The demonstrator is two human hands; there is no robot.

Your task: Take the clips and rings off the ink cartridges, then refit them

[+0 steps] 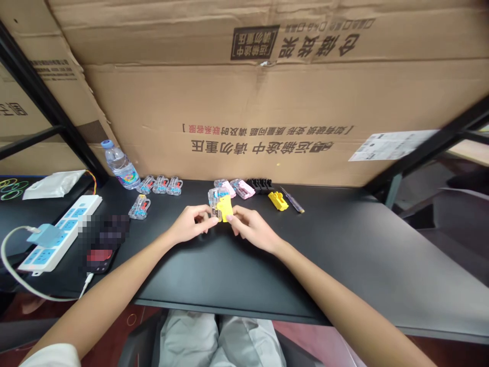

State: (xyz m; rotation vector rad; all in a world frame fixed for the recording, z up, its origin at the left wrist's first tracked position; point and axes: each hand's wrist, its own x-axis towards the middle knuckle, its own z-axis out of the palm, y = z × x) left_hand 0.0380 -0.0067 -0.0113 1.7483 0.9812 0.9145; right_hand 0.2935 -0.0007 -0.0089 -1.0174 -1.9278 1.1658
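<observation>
Clear-and-yellow plastic piece (223,206): held over the middle of the desk (214,275), between the person's two bare hands. The left grip (194,222) pinches the clear side near its lower edge, thumb toward the viewer, by a dark printed patch. The right grip (250,228) pinches the lower corner of the yellow side between thumb and fingers. Whether the underside touches the surface cannot be told.

Just behind the held piece lie two clear-and-pink pieces, the first (230,188) partly hidden by it and the second (244,188) beside the first. To the right of these stands a black slotted part (260,185), near the cardboard. A yellow block (278,201) lies in front of the black part, and a slim screwdriver-like tool (293,200) lies aslant just beside that block.

To the left, three clear pieces (161,185) form a row; a fourth clear piece (139,207) lies nearer the viewer. A capped water bottle (122,167) leans behind them. Farther left are a phone (100,266), largely pixelated, and a white power strip (78,218) with a pale blue charger (48,236) plugged in. A white packet (55,184) and coloured bands (13,193) lie at the far left. Printed cardboard (267,97), its lettering inverted, backs the desk; a white paper label (389,145) is on it at right.
</observation>
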